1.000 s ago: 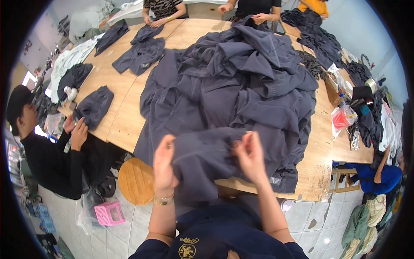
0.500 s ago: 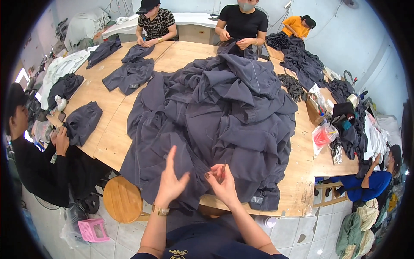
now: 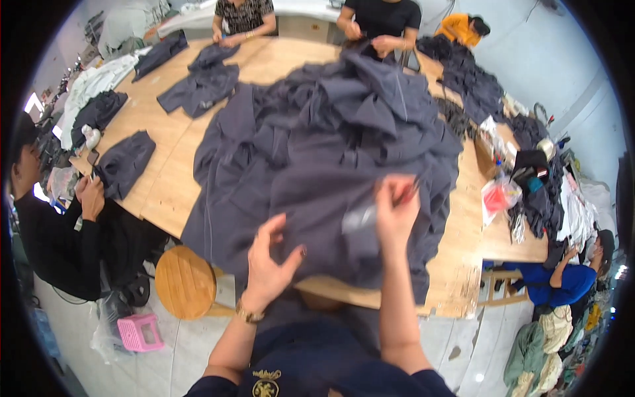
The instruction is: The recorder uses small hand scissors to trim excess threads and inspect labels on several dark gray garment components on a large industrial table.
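Step in hand, as we read it: handling one dark grey garment [image 3: 311, 198], spread over the near side of a heap [image 3: 297, 109] of same-coloured cloth, between our hands.

Our left hand [image 3: 270, 261] is empty, fingers half curled, thumb apart, over the garment's near left part; we can't tell if the fingertips touch it. A pale tag [image 3: 358, 220] shows blurred just left of our right hand [image 3: 399, 205]. That one is clenched round a small dark tool [image 3: 408, 190]; blur hides its type, and we can't tell whether cloth is pinched there too.

Any move from here calls for a firm left grip on an edge and the tool tip kept off the fabric, we'd judge.

Around us, left to right: co-worker in black [image 3: 56, 241], hands at another dark garment [image 3: 127, 165]; pink plastic stool [image 3: 140, 332] on the floor; round wooden stool [image 3: 185, 282] by the table [image 3: 456, 271]; trouser-like piece [image 3: 202, 91] beyond; co-worker in black T-shirt [image 3: 383, 20] behind the heap; clear bag with red contents [image 3: 499, 196]; co-worker in blue [image 3: 562, 281].

In the way: mostly the heap. It fills our working side, and its colour matches, so the garment's edges are hard to pick out.
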{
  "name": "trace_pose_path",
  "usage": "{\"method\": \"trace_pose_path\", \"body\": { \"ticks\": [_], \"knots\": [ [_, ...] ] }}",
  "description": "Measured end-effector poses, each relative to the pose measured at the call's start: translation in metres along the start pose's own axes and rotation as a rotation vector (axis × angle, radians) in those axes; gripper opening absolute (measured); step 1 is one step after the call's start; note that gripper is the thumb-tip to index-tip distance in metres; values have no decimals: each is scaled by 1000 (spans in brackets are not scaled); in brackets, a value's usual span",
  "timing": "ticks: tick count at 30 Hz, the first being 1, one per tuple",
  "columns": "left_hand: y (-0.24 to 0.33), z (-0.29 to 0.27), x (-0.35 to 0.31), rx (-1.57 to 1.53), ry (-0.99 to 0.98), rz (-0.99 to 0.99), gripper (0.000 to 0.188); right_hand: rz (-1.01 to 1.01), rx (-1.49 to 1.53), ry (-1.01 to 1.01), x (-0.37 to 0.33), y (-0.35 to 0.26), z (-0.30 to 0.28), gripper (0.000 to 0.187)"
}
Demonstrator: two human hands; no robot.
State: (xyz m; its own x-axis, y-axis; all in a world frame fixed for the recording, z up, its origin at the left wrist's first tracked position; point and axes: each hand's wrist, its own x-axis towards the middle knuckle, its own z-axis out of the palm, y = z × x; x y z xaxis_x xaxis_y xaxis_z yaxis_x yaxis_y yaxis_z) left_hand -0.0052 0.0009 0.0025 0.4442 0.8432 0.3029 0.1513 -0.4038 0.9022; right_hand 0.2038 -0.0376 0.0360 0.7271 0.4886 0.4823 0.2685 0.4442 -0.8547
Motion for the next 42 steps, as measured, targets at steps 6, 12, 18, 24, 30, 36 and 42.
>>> {"method": "trace_pose_path", "body": {
  "ticks": [6,12,18,24,30,36,42],
  "knots": [
    [-18,6,0,204,-166,23,59,163,-347,8,12,41,-54,26],
    [-25,22,-2,346,-274,156,60,69,-276,209,-45,18,-85,27],
    [-25,36,-4,410,-133,299,44,77,-588,-84,-112,6,-90,36],
    [-18,53,-63,-369,-526,-467,15,-159,-827,-113,-104,7,-65,39],
    [-30,81,-88,-1429,-396,-1512,24,-19,-901,-96,-89,11,-57,24],
    [-30,74,-80,-1365,53,-1337,19,-29,-955,-90,-83,6,-53,28],
    [0,29,-47,-1362,141,-1154,18,57,-887,-264,-78,16,-47,16]
  ]
}}
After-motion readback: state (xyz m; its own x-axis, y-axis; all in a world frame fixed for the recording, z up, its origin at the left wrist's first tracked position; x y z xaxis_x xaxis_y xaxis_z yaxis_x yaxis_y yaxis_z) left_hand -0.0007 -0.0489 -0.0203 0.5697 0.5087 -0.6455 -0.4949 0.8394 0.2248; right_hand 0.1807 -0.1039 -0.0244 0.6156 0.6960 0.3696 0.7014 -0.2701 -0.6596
